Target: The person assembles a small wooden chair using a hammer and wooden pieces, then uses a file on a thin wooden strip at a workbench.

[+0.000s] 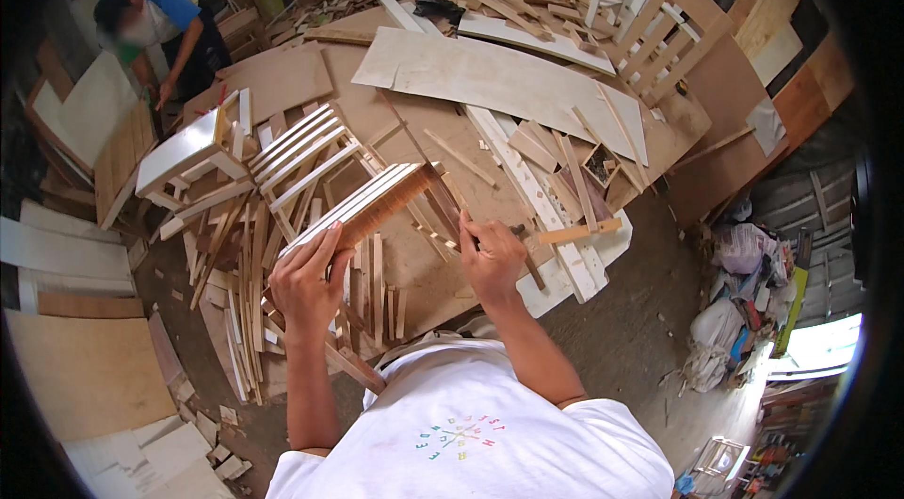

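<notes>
My left hand point(309, 278) grips the near left end of a wooden piece point(377, 202) with white strips along its top and a brown side face. The piece lies slanted above the worktable. My right hand point(492, 257) is closed around the near end of a long, thin, dark blade that looks like a handsaw point(435, 181). Its narrow tip points away to the far left. The blade crosses the far right end of the wooden piece; whether it has cut in, I cannot tell. My fingers hide the saw's handle.
Left of the piece lie a white slatted frame point(306, 155), a small white-topped table point(184, 152) and a heap of wood strips point(247, 282). A long pale board point(499, 80) spans the worktable's point(424, 287) far side. A co-worker point(174, 24) bends at the far left.
</notes>
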A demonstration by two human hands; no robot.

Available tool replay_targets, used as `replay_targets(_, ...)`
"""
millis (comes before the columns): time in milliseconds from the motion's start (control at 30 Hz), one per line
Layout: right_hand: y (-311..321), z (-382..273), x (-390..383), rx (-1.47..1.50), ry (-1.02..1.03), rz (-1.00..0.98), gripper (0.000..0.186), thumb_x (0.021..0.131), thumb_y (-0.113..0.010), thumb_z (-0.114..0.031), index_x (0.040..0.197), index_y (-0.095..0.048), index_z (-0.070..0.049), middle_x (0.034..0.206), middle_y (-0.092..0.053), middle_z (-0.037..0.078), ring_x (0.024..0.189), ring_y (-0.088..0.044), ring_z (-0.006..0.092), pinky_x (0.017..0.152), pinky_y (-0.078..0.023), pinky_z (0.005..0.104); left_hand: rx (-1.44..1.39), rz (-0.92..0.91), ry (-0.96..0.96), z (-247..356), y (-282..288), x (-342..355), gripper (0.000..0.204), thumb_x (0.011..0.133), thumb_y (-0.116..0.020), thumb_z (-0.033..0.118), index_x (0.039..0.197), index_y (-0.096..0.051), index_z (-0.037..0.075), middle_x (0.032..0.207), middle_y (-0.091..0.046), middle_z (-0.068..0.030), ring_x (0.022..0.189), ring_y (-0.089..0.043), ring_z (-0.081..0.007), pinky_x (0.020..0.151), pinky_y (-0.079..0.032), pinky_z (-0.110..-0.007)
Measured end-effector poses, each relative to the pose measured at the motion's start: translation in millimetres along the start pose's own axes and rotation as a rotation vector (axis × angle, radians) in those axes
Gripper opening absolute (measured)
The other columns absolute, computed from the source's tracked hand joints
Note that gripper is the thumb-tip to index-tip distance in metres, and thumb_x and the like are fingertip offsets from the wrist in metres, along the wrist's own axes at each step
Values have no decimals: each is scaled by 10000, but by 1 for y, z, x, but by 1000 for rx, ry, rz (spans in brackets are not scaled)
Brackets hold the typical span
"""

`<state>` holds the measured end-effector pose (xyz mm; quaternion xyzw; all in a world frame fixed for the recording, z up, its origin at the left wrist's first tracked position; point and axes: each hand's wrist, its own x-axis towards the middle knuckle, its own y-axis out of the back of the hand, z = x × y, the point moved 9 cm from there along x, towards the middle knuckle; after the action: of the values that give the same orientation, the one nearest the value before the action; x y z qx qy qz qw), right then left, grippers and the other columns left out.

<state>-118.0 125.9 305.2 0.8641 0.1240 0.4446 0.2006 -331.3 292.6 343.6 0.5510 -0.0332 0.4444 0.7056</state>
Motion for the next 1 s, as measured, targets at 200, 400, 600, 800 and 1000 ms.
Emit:
replay_targets(200, -7, -1, 8, -3, -41, -43, 74, 854, -833, -55, 822, -767, -57, 643, -621, 90, 532, -595, 231, 494, -445, 348, -7, -10, -8, 1, -2, 2, 458, 802, -871, 143, 1247, -768, 115, 1127, -780, -121, 1008, -761, -290, 854, -591, -389)
replay_targets(400, 29, 13, -26, 76, -106, -26, 27, 895, -803, -69, 890, -779, -55, 713, -681, 77, 592, -645, 187, 526, -488, 305, 34, -9, -24, -3, -3, -2, 412, 862, -824, 219, 1260, -756, 134, 1124, -780, -89, 964, -754, -280, 851, -581, -389)
replay_targets(600, 83, 59, -60, 315, -434, 65, 177, 961, -767, -116, 1116, -733, -36, 813, -710, 45, 626, -652, 92, 522, -508, 241, 71, 36, -57, 5, 3, -4, 422, 842, -837, 166, 1251, -755, 105, 1122, -773, -86, 982, -742, -275, 863, -576, -392)
replay_targets(800, 103, 89, -79, 866, -774, 0, 202, 1047, -637, -148, 1206, -652, -24, 778, -609, 19, 600, -597, 90, 514, -487, 242, -62, 69, -140, 55, 17, -7, 448, 819, -842, 114, 1254, -749, 55, 1104, -769, -119, 930, -723, -316, 834, -556, -403)
replay_targets(1000, 157, 124, -65, 1338, -879, -18, 535, 823, -501, -63, 1309, -580, 145, 1045, -661, 112, 834, -641, 206, 754, -539, 318, -199, -27, -138, 134, -7, -18, 475, 800, -846, 64, 1263, -747, 42, 1087, -767, -151, 933, -735, -312, 842, -566, -399)
